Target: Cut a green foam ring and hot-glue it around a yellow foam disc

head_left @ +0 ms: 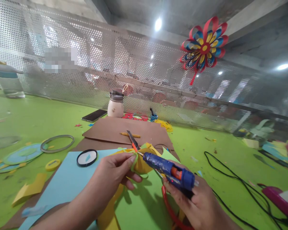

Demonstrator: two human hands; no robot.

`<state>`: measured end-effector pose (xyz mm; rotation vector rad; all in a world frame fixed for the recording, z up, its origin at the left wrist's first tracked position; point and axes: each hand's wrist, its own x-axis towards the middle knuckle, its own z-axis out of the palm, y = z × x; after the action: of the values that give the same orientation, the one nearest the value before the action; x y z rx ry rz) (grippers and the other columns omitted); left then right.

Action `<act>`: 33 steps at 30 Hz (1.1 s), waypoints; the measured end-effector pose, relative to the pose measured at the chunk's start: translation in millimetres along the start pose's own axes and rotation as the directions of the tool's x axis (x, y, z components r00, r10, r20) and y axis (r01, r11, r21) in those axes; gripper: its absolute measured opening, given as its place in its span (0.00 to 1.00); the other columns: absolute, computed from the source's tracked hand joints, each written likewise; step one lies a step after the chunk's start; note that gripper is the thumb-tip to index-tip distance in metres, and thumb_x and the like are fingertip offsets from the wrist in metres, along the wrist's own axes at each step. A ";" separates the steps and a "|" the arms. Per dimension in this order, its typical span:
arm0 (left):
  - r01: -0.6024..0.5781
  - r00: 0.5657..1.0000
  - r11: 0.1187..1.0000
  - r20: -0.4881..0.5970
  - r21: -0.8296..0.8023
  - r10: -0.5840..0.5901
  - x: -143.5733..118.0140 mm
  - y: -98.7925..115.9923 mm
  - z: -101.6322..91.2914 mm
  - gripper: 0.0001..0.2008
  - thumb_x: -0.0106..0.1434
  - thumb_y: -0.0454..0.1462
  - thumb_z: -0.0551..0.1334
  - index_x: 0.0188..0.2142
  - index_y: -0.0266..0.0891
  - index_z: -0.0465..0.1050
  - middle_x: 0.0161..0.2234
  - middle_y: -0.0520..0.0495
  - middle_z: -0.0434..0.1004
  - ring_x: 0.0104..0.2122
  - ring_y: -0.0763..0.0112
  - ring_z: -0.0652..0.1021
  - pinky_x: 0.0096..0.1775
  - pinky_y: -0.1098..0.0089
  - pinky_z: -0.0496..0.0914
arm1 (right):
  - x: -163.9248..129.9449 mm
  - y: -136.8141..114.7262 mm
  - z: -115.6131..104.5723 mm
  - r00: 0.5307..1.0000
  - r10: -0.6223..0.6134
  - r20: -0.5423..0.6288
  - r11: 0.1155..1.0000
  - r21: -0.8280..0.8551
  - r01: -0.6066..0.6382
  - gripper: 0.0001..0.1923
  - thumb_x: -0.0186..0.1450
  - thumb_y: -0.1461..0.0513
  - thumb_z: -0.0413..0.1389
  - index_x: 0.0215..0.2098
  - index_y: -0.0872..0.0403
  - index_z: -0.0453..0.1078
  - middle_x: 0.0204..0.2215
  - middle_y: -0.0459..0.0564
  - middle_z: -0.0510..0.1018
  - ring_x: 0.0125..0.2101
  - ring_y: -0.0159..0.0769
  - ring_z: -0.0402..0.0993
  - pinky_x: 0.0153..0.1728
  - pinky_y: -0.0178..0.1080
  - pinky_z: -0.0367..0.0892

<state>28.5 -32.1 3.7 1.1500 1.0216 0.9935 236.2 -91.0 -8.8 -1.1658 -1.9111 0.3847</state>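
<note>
My right hand (pixel 194 195) grips a blue glue gun (pixel 158 163), its nozzle pointing left at my left hand. Between the thumb and fingers of my left hand (pixel 120 169) is a thin green paper strip (pixel 133 163), and the nozzle tip is at or very close to it. Yellow paper (pixel 144 164) lies just behind the strip. Below both hands is a green paper sheet (pixel 139 204), with red-handled scissors (pixel 169 207) partly hidden under my right hand. A utility knife (pixel 132 139) rests beyond the nozzle.
Light blue paper (pixel 64 175) holds a black ring (pixel 86 157). Brown card (pixel 124 127) carries a yellow pencil (pixel 135 135). A bottle (pixel 116 103) and a phone (pixel 94 115) stand behind. A black cable (pixel 230 175) loops at right. A metal ring (pixel 57 143) lies left.
</note>
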 end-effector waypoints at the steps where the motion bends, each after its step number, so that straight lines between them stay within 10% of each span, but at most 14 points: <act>1: -0.004 1.000 1.000 0.007 0.001 0.004 0.4 -0.4 -0.2 0.14 0.53 0.42 0.64 0.35 0.35 0.76 0.29 0.46 0.79 0.22 0.67 0.79 0.19 0.72 0.72 | -0.5 0.3 0.1 1.000 -0.005 0.007 1.000 -0.004 0.005 0.21 0.62 0.65 0.55 0.53 0.46 0.63 0.45 0.45 0.77 0.44 0.32 0.74 0.45 0.28 0.67; 33: 0.015 1.000 1.000 0.004 -0.022 -0.015 -0.6 2.9 1.7 0.15 0.49 0.43 0.65 0.32 0.35 0.77 0.25 0.48 0.77 0.20 0.67 0.78 0.18 0.73 0.71 | 1.4 -4.0 -1.1 1.000 0.012 0.002 1.000 -0.004 -0.012 0.20 0.62 0.64 0.54 0.53 0.52 0.64 0.44 0.51 0.78 0.43 0.37 0.75 0.45 0.34 0.69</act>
<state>29.8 -32.7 6.8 1.1247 1.0128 0.9886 234.5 -92.2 -4.9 -1.1801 -1.9083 0.3882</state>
